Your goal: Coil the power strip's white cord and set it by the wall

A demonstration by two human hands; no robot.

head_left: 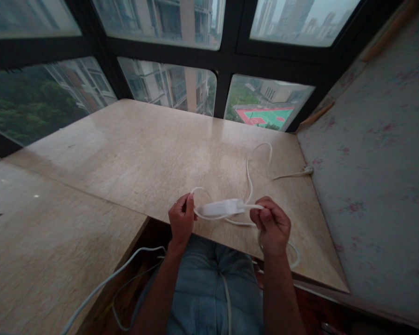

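Observation:
A white, box-shaped block on a cord (223,207), perhaps a power strip or adapter and slightly blurred, hangs between my hands above the counter's front edge. My right hand (274,228) pinches the white cord (253,206) close to the block's right end. On the other side, my left hand (182,219) has thumb and fingers closed on a loop of white cord (204,217) that passes in front of the block. More cord (247,172) trails over the counter behind, and some hangs below my right hand.
The beige stone counter (153,149) runs to dark-framed windows (226,65). At right stands a flower-patterned wall (370,195), with a white plug (307,170) beside it. A white cable (115,272) crosses the left counter's edge near a gap.

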